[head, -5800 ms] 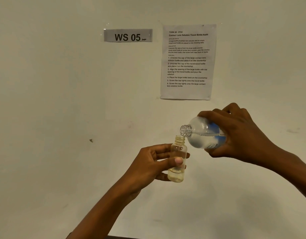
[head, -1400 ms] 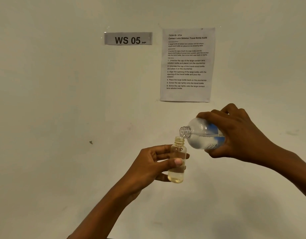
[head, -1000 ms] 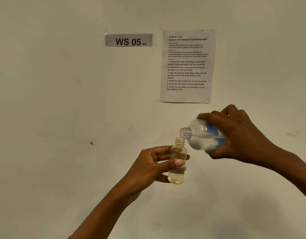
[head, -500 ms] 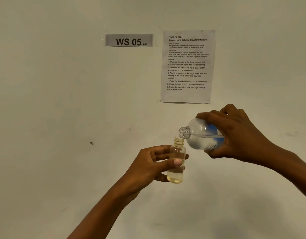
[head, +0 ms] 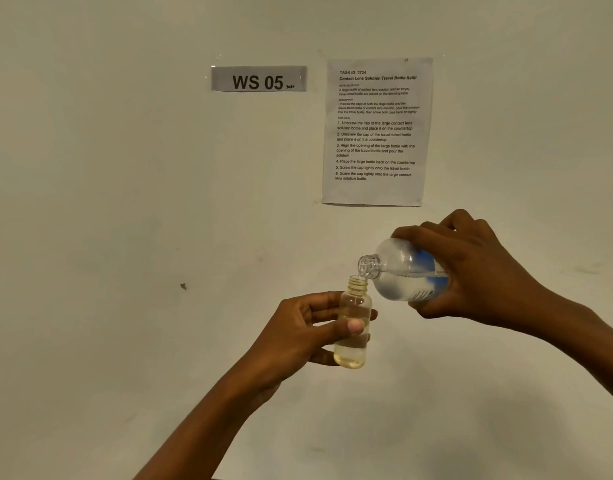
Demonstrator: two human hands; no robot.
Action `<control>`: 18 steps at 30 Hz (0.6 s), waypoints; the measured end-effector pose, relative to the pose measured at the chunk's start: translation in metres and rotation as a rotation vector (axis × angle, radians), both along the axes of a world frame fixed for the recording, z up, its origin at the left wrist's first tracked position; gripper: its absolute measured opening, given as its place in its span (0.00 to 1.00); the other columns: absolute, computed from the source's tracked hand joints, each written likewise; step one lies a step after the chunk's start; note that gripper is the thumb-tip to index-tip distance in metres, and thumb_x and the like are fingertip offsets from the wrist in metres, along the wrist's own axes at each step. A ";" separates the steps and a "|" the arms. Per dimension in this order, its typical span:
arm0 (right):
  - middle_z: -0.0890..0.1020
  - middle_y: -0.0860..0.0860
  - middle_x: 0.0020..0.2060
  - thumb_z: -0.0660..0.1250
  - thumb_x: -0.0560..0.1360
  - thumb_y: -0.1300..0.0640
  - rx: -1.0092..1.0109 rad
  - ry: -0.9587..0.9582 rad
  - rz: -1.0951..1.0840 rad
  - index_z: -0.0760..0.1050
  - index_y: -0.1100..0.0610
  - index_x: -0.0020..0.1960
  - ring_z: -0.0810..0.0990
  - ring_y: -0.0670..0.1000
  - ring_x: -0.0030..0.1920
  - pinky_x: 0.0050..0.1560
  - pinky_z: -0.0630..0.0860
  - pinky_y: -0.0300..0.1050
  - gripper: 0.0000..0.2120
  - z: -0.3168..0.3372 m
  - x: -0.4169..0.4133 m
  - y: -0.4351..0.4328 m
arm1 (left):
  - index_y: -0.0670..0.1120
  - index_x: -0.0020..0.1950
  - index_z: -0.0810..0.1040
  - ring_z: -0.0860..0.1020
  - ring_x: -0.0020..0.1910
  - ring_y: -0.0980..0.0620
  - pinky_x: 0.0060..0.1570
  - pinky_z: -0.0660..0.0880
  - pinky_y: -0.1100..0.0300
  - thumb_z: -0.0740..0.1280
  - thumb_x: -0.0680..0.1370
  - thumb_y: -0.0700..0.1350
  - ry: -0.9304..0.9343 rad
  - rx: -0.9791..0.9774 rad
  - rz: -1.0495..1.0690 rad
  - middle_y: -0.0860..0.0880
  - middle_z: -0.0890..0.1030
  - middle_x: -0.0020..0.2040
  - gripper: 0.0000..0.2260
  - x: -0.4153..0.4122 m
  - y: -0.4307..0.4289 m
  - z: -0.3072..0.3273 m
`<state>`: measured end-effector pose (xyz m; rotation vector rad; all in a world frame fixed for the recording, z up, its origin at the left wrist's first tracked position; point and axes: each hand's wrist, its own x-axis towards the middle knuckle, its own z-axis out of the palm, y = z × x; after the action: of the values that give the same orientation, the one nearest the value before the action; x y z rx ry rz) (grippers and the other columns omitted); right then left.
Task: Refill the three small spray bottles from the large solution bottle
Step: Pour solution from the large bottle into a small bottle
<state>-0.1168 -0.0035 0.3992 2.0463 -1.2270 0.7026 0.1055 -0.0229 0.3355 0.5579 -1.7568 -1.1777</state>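
My left hand (head: 298, 330) grips a small clear bottle (head: 353, 351) upright in the air, thumb across its front. The small bottle has no cap and holds pale yellowish liquid in its lower part. My right hand (head: 471, 271) grips the large solution bottle (head: 402, 270), clear with a blue and white label, tipped nearly on its side. Its open neck sits just over the small bottle's mouth, and a thin stream runs down inside the small bottle's neck. No other small bottle or cap is in view.
A pale wall (head: 125, 237) fills the background. On it hang a grey "WS 05" sign (head: 259, 79) and a printed task sheet (head: 377, 131), both above the hands. No table or counter shows.
The liquid level in the small bottle has risen since the earliest frame. Both hands and bottles have stayed nearly still, with the large bottle's neck settling slightly closer over the small bottle's mouth.
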 end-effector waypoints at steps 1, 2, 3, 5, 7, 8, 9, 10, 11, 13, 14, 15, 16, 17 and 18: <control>0.78 0.49 0.48 0.79 0.56 0.49 -0.001 0.004 0.001 0.70 0.52 0.63 0.65 0.50 0.46 0.43 0.62 0.46 0.38 0.000 0.000 -0.001 | 0.51 0.54 0.79 0.84 0.48 0.50 0.42 0.81 0.58 0.69 0.73 0.41 -0.001 0.002 0.001 0.51 0.85 0.50 0.12 0.000 0.000 0.000; 0.78 0.49 0.48 0.79 0.56 0.49 0.002 0.004 0.000 0.70 0.52 0.63 0.65 0.50 0.46 0.44 0.62 0.46 0.38 -0.001 0.000 -0.001 | 0.51 0.54 0.79 0.84 0.48 0.50 0.42 0.81 0.58 0.69 0.73 0.41 -0.001 0.003 0.003 0.51 0.85 0.50 0.12 0.000 0.000 0.000; 0.78 0.49 0.48 0.79 0.57 0.49 0.008 0.001 -0.002 0.70 0.52 0.64 0.65 0.49 0.46 0.44 0.62 0.46 0.38 -0.001 0.000 -0.001 | 0.51 0.54 0.79 0.84 0.48 0.50 0.42 0.81 0.58 0.69 0.73 0.41 -0.001 0.006 0.005 0.51 0.85 0.50 0.12 0.000 -0.001 -0.001; 0.78 0.49 0.49 0.78 0.57 0.49 0.018 -0.010 -0.007 0.69 0.51 0.64 0.64 0.49 0.47 0.45 0.61 0.46 0.38 -0.001 0.000 -0.001 | 0.52 0.55 0.79 0.84 0.48 0.50 0.42 0.81 0.58 0.69 0.73 0.41 -0.002 0.008 0.006 0.52 0.85 0.50 0.12 -0.001 -0.001 -0.001; 0.78 0.48 0.49 0.79 0.57 0.49 0.019 -0.011 -0.008 0.69 0.51 0.64 0.64 0.49 0.46 0.45 0.61 0.46 0.38 -0.001 0.000 -0.001 | 0.51 0.55 0.79 0.84 0.48 0.50 0.42 0.81 0.58 0.69 0.73 0.41 -0.005 0.008 0.003 0.51 0.85 0.50 0.12 -0.001 -0.001 -0.001; 0.78 0.49 0.49 0.79 0.57 0.49 0.017 -0.006 -0.006 0.70 0.51 0.64 0.64 0.49 0.46 0.44 0.61 0.46 0.38 -0.001 -0.001 -0.001 | 0.51 0.55 0.79 0.84 0.48 0.50 0.41 0.81 0.59 0.69 0.73 0.41 -0.004 0.007 0.002 0.51 0.85 0.50 0.12 -0.001 -0.001 -0.001; 0.78 0.49 0.48 0.79 0.56 0.49 0.015 -0.002 -0.004 0.70 0.51 0.64 0.64 0.49 0.46 0.44 0.62 0.46 0.38 -0.001 -0.001 -0.001 | 0.52 0.54 0.79 0.84 0.48 0.51 0.41 0.81 0.59 0.69 0.73 0.41 -0.002 0.007 0.001 0.52 0.85 0.50 0.11 -0.001 -0.001 -0.001; 0.78 0.48 0.48 0.79 0.57 0.49 0.016 -0.003 -0.004 0.70 0.51 0.64 0.65 0.50 0.46 0.44 0.62 0.46 0.38 -0.001 -0.001 -0.001 | 0.53 0.53 0.79 0.84 0.47 0.51 0.41 0.81 0.59 0.69 0.73 0.41 -0.001 0.005 0.002 0.52 0.85 0.49 0.11 -0.001 -0.001 0.000; 0.78 0.48 0.48 0.79 0.57 0.49 0.016 -0.004 -0.003 0.70 0.51 0.64 0.65 0.50 0.46 0.44 0.62 0.46 0.38 -0.001 -0.001 -0.002 | 0.53 0.52 0.79 0.84 0.47 0.51 0.40 0.81 0.59 0.69 0.73 0.41 -0.001 0.003 0.002 0.53 0.85 0.49 0.11 -0.001 -0.001 0.000; 0.78 0.48 0.48 0.79 0.57 0.49 0.017 -0.005 -0.001 0.69 0.51 0.64 0.64 0.49 0.46 0.44 0.62 0.46 0.38 -0.001 -0.001 -0.002 | 0.53 0.52 0.79 0.84 0.47 0.51 0.41 0.81 0.59 0.69 0.72 0.42 -0.002 0.002 0.002 0.52 0.85 0.49 0.11 -0.001 -0.001 0.000; 0.78 0.48 0.48 0.79 0.57 0.49 0.016 -0.003 0.000 0.69 0.51 0.64 0.64 0.49 0.46 0.44 0.62 0.46 0.38 -0.001 -0.001 -0.002 | 0.53 0.53 0.79 0.84 0.47 0.51 0.41 0.81 0.59 0.69 0.72 0.42 -0.002 0.001 0.003 0.52 0.85 0.49 0.11 -0.001 0.000 0.000; 0.78 0.48 0.48 0.79 0.57 0.49 0.014 -0.003 0.001 0.69 0.51 0.64 0.64 0.49 0.46 0.44 0.61 0.46 0.38 -0.001 -0.001 -0.002 | 0.53 0.53 0.79 0.84 0.47 0.51 0.41 0.81 0.59 0.69 0.72 0.41 -0.001 0.000 0.003 0.52 0.85 0.49 0.11 -0.001 0.000 0.000; 0.78 0.48 0.48 0.79 0.57 0.49 0.014 -0.005 0.002 0.69 0.51 0.64 0.64 0.49 0.46 0.44 0.61 0.46 0.38 -0.001 -0.001 -0.002 | 0.53 0.53 0.79 0.84 0.47 0.51 0.41 0.81 0.59 0.69 0.72 0.41 -0.001 -0.001 0.004 0.52 0.85 0.50 0.11 0.000 0.000 0.000; 0.77 0.48 0.48 0.79 0.57 0.49 0.017 -0.008 0.003 0.69 0.51 0.64 0.63 0.49 0.46 0.44 0.61 0.46 0.38 -0.001 -0.001 -0.002 | 0.53 0.53 0.79 0.84 0.47 0.51 0.41 0.81 0.59 0.69 0.72 0.41 -0.001 -0.001 0.003 0.52 0.85 0.49 0.11 0.000 0.000 0.000; 0.77 0.48 0.48 0.78 0.57 0.49 0.021 -0.008 0.004 0.69 0.51 0.64 0.63 0.49 0.46 0.44 0.61 0.46 0.38 -0.001 0.000 -0.002 | 0.53 0.52 0.79 0.84 0.47 0.51 0.40 0.81 0.59 0.69 0.72 0.41 0.000 0.000 0.004 0.52 0.85 0.49 0.11 0.000 0.000 0.000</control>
<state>-0.1172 -0.0058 0.3987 2.0651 -1.2405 0.7029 0.1053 -0.0228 0.3356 0.5613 -1.7549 -1.1750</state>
